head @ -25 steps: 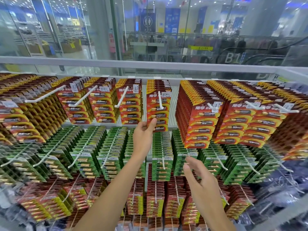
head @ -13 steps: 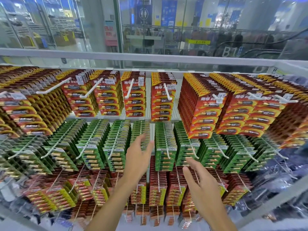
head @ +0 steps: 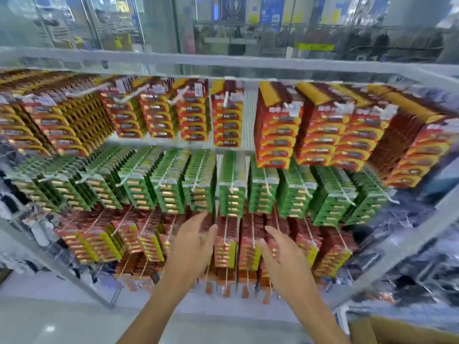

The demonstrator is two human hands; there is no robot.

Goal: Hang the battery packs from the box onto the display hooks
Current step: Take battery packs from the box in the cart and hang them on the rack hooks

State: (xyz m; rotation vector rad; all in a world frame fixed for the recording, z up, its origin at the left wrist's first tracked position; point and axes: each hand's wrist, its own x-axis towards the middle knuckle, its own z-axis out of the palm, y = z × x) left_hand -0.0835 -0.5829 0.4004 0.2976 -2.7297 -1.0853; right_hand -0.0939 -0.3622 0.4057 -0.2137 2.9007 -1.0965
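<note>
Battery packs (head: 139, 192) hanging in rows on display hooks (head: 130, 95), left hand (head: 191, 247) fingers straight, empty, in front of red bottom-row packs, right hand (head: 285, 259) beside it, fingers relaxed, holding nothing, cardboard box (head: 397, 331) corner bottom right

Before you stands the rack (head: 419, 234), where hooks (head: 226, 99) carry packs (head: 275, 135) in three rows: the top row (head: 227, 120) just under the rail (head: 223, 62), the middle row (head: 169, 189) beneath it, the bottom row (head: 99, 242) lowest. Your left hand (head: 191, 247) and right hand (head: 285, 259) are side by side, apart, in front of the bottom row near its middle. The left fingertips reach the middle row's lower edge. The box (head: 397, 331) is at your lower right, below the rack's right end. Behind the rack runs a glass wall (head: 248, 26)
</note>
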